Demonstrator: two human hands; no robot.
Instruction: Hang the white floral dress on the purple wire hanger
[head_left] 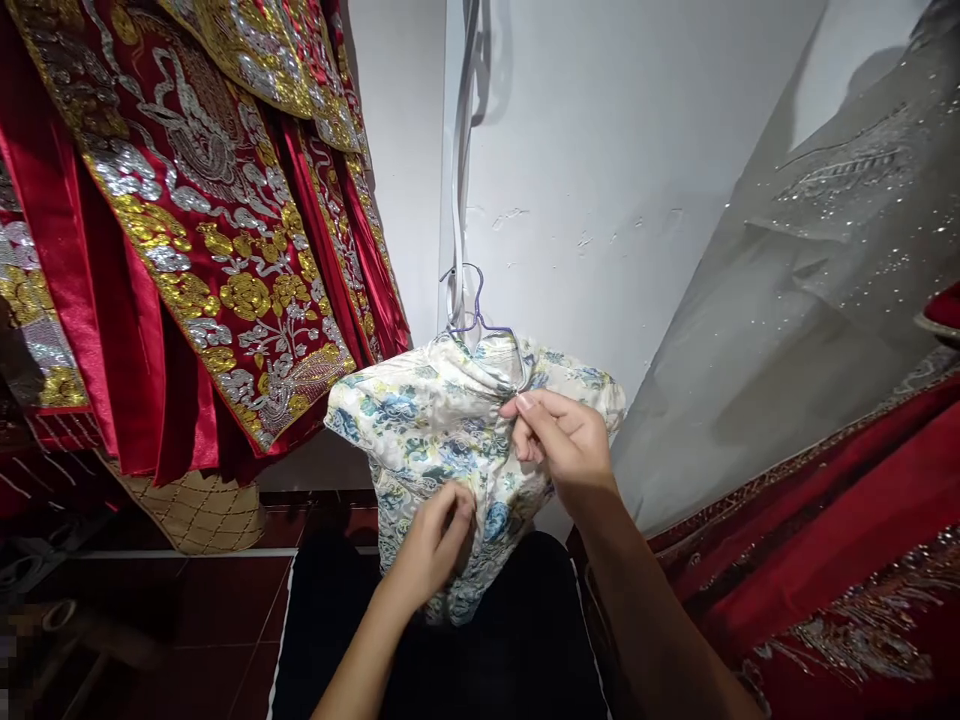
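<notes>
A cream garment with a blue and green flower print [420, 420] hangs on a purple wire hanger [474, 310] in front of a white wall. My right hand [561, 440] pinches the cloth just below the collar, fingers closed on it. My left hand [435, 540] grips the front of the same garment lower down, fingers curled into the fabric.
Red robes with gold and silver embroidery [195, 220] hang at the left. A grey sequinned garment [810, 290] and more red cloth [825, 560] hang at the right. A woven basket [195, 515] stands on the dark red tile floor. A black surface [480, 660] lies below my arms.
</notes>
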